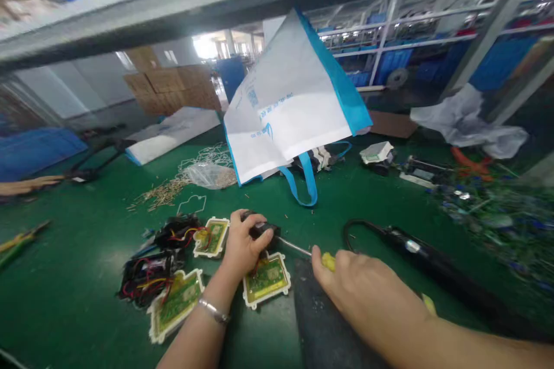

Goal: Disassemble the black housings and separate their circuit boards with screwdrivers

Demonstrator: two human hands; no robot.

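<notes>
My left hand (pixel 243 245) is closed around a small black part (pixel 260 228) held just above a green circuit board in a cream frame (pixel 266 280). My right hand (pixel 367 294) grips a screwdriver with a yellow handle (pixel 329 261); its thin metal shaft (pixel 293 247) points left toward the black part. Two more framed boards (pixel 211 237) (pixel 175 304) lie to the left, with black, red and yellow wires (pixel 151 268) attached. A bracelet sits on my left wrist.
The green table (pixel 86 277) holds a white and blue tote bag (pixel 294 109), a clear bag and loose metal pins (pixel 173 190), a black powered tool with cable (pixel 424 256), scrap boards at right (pixel 497 219), cardboard boxes behind.
</notes>
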